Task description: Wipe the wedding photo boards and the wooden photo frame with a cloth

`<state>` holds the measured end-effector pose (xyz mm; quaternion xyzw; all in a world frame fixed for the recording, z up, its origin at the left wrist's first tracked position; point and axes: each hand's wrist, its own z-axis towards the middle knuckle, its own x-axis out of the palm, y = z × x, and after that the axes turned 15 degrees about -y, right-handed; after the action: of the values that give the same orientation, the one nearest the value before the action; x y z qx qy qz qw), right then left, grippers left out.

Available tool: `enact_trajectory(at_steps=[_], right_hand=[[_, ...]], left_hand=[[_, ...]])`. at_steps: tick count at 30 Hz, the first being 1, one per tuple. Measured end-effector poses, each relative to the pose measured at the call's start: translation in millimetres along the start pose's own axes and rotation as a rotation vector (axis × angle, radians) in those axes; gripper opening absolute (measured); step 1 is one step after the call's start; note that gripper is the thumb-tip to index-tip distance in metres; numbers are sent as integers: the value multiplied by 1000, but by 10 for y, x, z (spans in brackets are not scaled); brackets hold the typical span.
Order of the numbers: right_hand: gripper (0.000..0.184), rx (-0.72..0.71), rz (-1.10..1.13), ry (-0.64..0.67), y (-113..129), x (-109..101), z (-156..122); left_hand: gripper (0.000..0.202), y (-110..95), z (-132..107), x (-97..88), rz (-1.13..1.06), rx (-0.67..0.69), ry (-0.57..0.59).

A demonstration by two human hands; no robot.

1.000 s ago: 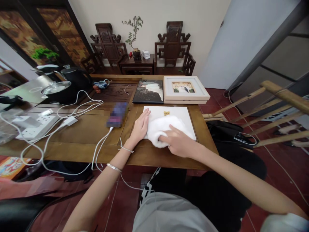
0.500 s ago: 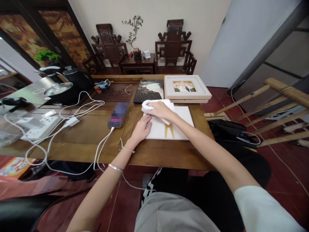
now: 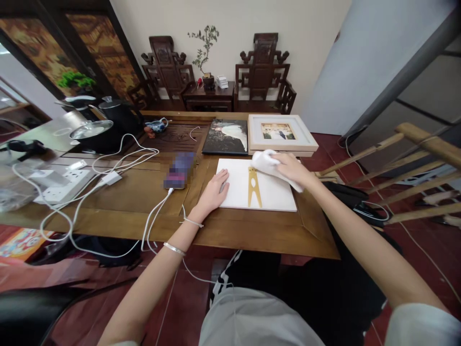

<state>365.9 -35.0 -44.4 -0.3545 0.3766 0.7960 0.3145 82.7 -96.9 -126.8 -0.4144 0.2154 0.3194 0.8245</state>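
The wooden tabletop (image 3: 144,192) carries a white board (image 3: 277,194); left of it a phone (image 3: 179,170), behind it a dark picture (image 3: 226,137) and a framed photo (image 3: 279,132).

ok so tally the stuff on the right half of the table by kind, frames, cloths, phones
frames: 3 (white panel under the left hand, dark print, white-framed photo)
cloths: 1 (white cloth in the right hand)
phones: 1 (phone)
total: 5
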Motion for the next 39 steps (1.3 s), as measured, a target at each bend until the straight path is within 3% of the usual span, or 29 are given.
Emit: enact_trajectory(at_steps=[3,5,10,14,19,24,30,34,39], right_hand=[[39,12,16,-32,-188,-100,-342],[38,-41,30,-4,-166,-166,-606],[38,-233,70,86,214,-404,-1243],[40,-297,108,99,422,-550,-1513],[39,-253,71,75,340,-469,-1332],[31,-107,88,101,41,-269,-690],[28,-76,144,61,-361,-95,-16],[32,-58,134,35,-345,-54,-35],[41,-132,56,74,-27,-147,-553]], left_hand=[[42,0,-4,5,2,-6,-9],[42,0,-5,9,5,-10,-13],[42,7,-5,19,13,-11,-17],[42,18,-4,26,8,-11,-25],[42,17,-1,20,13,-18,-20],[43,8,3,6,19,-15,-14],[43,23,-1,7,18,-12,-14],[42,27,1,7,27,-7,-10],[41,18,-2,4,17,-13,-13]])
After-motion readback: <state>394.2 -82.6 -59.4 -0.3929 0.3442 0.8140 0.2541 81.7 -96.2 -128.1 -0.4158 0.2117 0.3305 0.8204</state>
